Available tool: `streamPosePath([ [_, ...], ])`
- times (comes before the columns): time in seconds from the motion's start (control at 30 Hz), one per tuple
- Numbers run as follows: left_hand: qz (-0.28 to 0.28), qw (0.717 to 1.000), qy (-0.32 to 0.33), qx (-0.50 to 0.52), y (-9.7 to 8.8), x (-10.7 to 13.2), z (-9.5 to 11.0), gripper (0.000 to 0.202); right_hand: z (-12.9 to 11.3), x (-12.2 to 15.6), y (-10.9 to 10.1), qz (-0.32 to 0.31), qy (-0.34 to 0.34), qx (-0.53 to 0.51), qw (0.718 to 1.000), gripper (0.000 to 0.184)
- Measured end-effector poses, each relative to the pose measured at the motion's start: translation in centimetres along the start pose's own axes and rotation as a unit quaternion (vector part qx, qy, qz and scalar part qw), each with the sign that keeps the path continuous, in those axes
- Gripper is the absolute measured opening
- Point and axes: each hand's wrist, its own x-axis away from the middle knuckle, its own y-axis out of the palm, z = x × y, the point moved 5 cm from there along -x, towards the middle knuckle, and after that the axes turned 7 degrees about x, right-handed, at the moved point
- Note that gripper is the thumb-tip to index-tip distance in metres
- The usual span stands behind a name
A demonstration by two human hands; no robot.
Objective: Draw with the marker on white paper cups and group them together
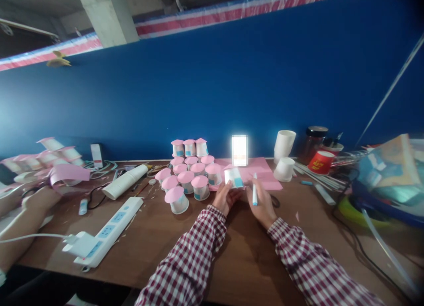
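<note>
Left hand (pixel 223 200) has fingers closed on paper cup (pixel 233 178) above tabletop (pixel 250 257), right hand (pixel 263 205) fingers wrapped round marker (pixel 255 191) just beside it, pink-topped cups (pixel 179 205) at left, insides hidden, red cup (pixel 320 163) and dark-lidded jar (pixel 310 148) at right.

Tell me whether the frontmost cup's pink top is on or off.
On: the pink top covers the upper end of the frontmost cup, its edge overhanging.

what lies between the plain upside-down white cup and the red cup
Thin pale sticks lie between that white cup and the red cup in the head view.
</note>
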Motion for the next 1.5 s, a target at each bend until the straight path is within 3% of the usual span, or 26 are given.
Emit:
streamPosePath([
  [0.3, -0.021, 1.0, 0.007, 0.017, 0.9, 0.3, 0.3, 0.034, -0.1, 0.0, 0.1, -0.011, 0.003, -0.007, 1.0, 0.026],
  [0.67, 0.068, 0.995, 0.052, -0.044, -0.5, -0.2, 0.5, 0.037, -0.2, -0.2, -0.4, 0.005, -0.001, 0.0, 1.0, 0.022],
  [0.9, 0.086, 0.992, 0.065, -0.058, -0.7, -0.3, 0.3, 0.027, -0.3, -0.2, -0.5, 0.004, 0.005, 0.0, 1.0, 0.021],
  [1.27, 0.057, 0.994, 0.056, -0.079, -0.2, -0.2, 0.2, 0.042, -0.4, 0.0, -0.1, -0.006, -0.01, -0.024, 1.0, 0.019],
  [1.5, 0.052, 0.993, 0.051, -0.096, 0.0, 0.0, 0.1, 0.041, -0.2, 0.2, 0.2, -0.011, -0.021, -0.024, 0.999, 0.019],
])
